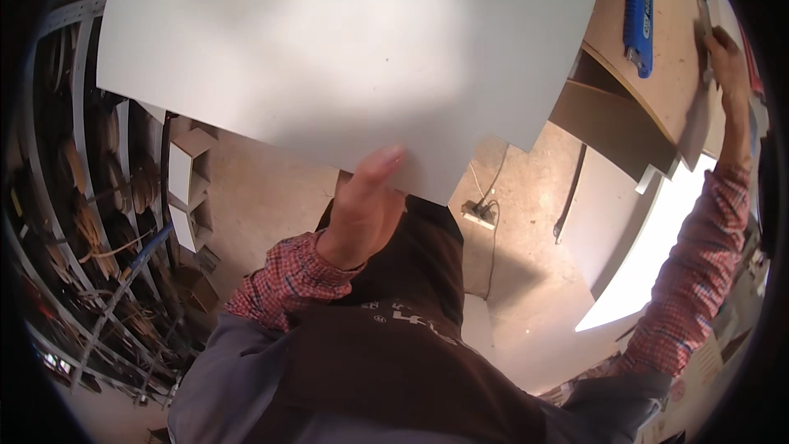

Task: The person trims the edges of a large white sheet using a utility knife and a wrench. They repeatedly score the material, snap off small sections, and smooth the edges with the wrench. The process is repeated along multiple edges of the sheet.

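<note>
My left hand (362, 218) grips the near edge of a large white panel (288, 41), its thumb on the top face and its other fingers mostly hidden. The panel has a stepped notch at its near right corner. Far to the right, my right hand (727, 62) is stretched out over a brown wooden board (678, 0). Its fingers are closed round the middle of a metal wrench (703, 10), whose two ends show. A blue tool that looks like a utility knife (639, 20) lies on the same board, left of the wrench.
Metal shelving (78, 99) packed with strips and long pieces stands at the left. White box-like pieces (187, 168) sit beside it. A power strip (478, 214) with cords lies on the floor below the panel. A brightly lit white sheet (649, 255) leans at the right.
</note>
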Tool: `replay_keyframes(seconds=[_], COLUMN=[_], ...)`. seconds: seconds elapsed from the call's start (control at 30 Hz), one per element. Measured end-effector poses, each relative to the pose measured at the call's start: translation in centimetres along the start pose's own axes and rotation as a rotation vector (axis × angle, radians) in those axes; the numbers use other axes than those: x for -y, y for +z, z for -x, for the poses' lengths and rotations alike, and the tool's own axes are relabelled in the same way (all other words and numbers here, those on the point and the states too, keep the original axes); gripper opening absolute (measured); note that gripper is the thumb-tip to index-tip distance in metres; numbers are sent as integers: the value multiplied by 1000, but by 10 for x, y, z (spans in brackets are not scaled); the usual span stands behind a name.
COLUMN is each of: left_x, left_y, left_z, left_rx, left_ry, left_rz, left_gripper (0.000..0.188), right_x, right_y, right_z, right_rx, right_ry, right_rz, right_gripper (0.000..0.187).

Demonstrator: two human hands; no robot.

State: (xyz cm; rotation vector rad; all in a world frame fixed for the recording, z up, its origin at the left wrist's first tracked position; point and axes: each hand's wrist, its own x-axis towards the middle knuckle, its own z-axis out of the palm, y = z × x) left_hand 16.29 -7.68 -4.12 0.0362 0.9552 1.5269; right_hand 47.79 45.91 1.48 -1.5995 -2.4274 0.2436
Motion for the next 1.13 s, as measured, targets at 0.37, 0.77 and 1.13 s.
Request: replay_keyframes(seconds=[0.37,0.77,1.13], left_x=[9,15,20], left_y=[69,84,83], left_z=[-25,-28,-27], left_rx=[-219,-361,-442], left_ry=[437,401,422], left_rz=[72,299,137], left_gripper=[55,52,48], right_x=[245,274,275], right_y=[85,122,110], right_z=[369,356,350], right_rx=[305,423,373], right_ry=[19,-350,-544], right_rz=[-1365,-1041,-863], right_gripper=[13,41,41])
